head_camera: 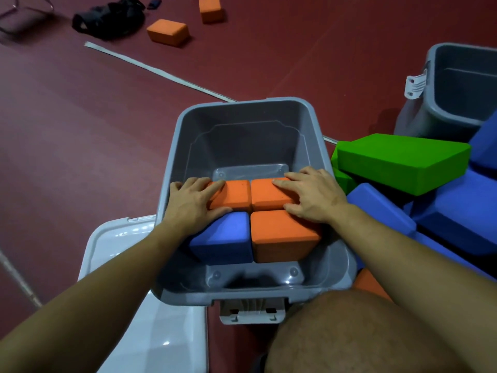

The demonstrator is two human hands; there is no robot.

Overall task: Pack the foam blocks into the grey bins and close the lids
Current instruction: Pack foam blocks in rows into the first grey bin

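I see a big red floor (80, 130). On it, right in front of me, sits a grey bin (317, 130) with no lid on. A pale lid (115, 251) lies flat on the floor just left of the bin. A second grey bin (457, 84) stands open at the far right.

Beside the first bin on the right is a pile of blocks still waiting: a green block (403, 160) on top of some blue blocks (457, 224). Two orange blocks (168, 32) lie far away on the floor.

Inside the bin there are four blocks packed close: three orange ones (282, 235) and one blue one (220, 243). I think the job has only just started.

My left hand (193, 203) lies flat, fingers straight, pressing one back orange block. My right hand (312, 195) lies flat on the other. Neither hand grabs anything.
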